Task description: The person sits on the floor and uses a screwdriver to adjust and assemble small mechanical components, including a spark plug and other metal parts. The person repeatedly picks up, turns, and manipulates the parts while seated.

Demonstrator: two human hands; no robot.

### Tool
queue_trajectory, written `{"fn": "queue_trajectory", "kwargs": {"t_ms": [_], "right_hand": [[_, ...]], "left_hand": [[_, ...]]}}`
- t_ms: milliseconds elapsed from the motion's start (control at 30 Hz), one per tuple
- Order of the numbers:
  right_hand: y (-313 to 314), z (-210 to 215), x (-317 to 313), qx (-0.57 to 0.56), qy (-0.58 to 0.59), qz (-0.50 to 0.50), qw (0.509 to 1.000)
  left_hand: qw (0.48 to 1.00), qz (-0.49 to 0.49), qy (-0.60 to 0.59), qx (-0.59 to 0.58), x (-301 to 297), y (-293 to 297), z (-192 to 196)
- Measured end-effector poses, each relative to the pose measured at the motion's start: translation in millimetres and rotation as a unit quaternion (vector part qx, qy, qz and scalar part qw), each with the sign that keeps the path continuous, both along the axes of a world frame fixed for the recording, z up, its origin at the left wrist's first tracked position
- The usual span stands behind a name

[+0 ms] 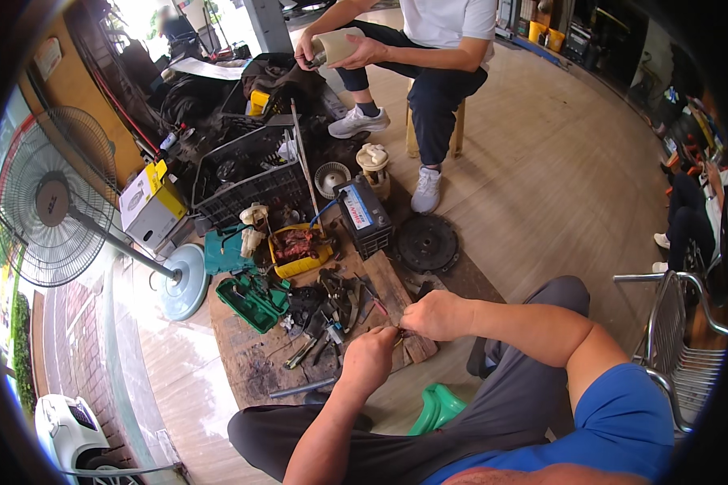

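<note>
My left hand (369,356) and my right hand (438,314) meet over the near edge of a worn wooden board (247,368). Both are closed, fingertips pinched close together. A small dark thing shows between them, too little of it visible to name. Just beyond my hands lie pliers with red handles (374,306) and a heap of loose hand tools and metal parts (332,303). A metal tube (302,388) rests along the board's front edge, near my left wrist. To the left sits an open green plastic tool case (251,302).
Behind the tools stand a yellow tray (303,260) of reddish parts, a black battery (362,214), a round black disc (426,242) and a black crate (247,182). A standing fan (52,198) is at left, a metal chair (679,339) at right. Opposite, a seated person (449,48) holds a pale cylinder.
</note>
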State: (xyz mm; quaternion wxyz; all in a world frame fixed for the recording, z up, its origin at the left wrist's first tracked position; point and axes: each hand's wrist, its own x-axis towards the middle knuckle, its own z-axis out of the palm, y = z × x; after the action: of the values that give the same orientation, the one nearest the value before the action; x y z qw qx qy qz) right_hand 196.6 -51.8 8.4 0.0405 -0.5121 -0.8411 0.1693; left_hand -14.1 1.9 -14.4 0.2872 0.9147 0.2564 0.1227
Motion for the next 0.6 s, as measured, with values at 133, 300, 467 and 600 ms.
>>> {"fn": "queue_trajectory", "kwargs": {"t_ms": [133, 300, 467, 600], "right_hand": [[0.8, -2.0, 1.2, 0.004, 0.024, -0.001, 1.0], [3.1, 6.5, 0.5, 0.025, 0.049, 0.004, 0.998], [3.6, 1.7, 0.5, 0.034, 0.058, -0.009, 0.998], [0.1, -1.8, 1.7, 0.067, 0.068, -0.006, 0.995]], "left_hand": [[1.0, 0.002, 0.013, 0.029, 1.0, 1.2, 5.0], [0.999, 0.009, -0.02, 0.033, 0.5, 3.1, 11.2], [0.999, 0.012, -0.034, 0.021, 1.0, 4.2, 6.4], [0.999, 0.023, -0.027, -0.005, 0.9, 2.3, 0.5]]}}
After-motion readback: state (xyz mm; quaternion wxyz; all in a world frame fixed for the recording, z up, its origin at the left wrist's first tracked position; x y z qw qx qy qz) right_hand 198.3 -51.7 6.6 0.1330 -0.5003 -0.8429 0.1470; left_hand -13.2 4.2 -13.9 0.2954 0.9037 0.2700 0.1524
